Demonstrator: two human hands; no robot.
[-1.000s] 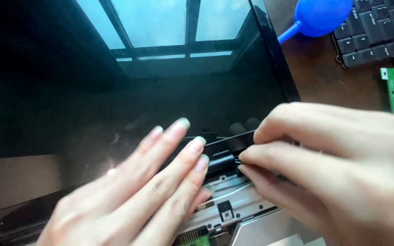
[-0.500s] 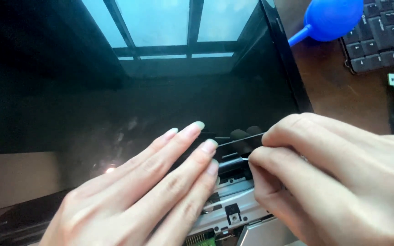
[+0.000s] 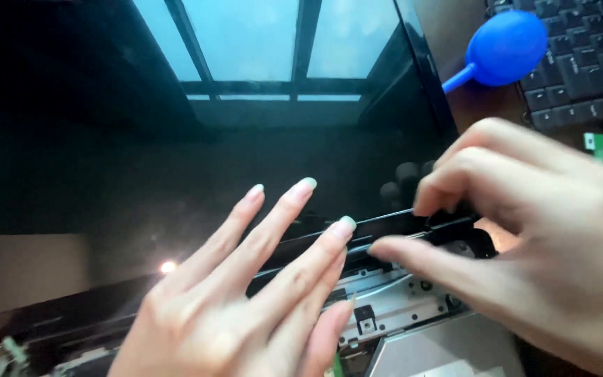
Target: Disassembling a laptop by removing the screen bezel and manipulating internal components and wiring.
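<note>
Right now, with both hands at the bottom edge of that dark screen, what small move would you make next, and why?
Probably slide the right hand a little further along the black strip, freeing it bit by bit. Its fingers pinch that strip at the edge of the screen, just above the bare metal hinge frame, while the left hand lies flat, fingers spread, steadying the panel.

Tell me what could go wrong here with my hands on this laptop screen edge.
The right hand pinches the thin black strip at the lower edge of the glossy screen; pulling unevenly might bend or snap it. The left hand lies flat with fingertips near the glass, so hard pressing could mark or stress the panel. The bare metal hinge bracket lies just under both hands and might scrape a finger.
</note>
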